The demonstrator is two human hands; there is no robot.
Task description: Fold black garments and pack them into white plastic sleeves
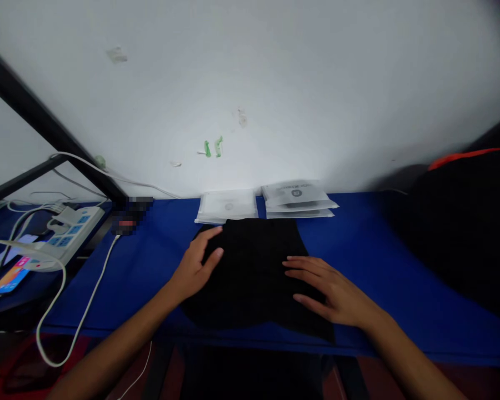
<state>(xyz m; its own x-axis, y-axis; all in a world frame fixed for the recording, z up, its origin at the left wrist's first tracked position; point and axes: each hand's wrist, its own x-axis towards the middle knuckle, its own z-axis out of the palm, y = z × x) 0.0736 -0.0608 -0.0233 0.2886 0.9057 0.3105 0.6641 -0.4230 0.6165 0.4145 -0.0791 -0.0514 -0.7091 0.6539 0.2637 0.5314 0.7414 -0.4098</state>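
Note:
A black cloth garment lies spread on the blue tabletop, its lower edge near the table's front edge. On its upper left part rests my left hand, thumb and index finger apart. My right hand lies on the right side of the garment with its fingers spread. Neither hand grips anything. Just behind the garment are a white plastic pouch on the left and a stack of printed plastic pouches on the right.
A large black pile with an orange edge fills the right side. At the left are a power strip, phones, white cables and a dark, blurred-out object with a cable. A pale wall stands behind the table.

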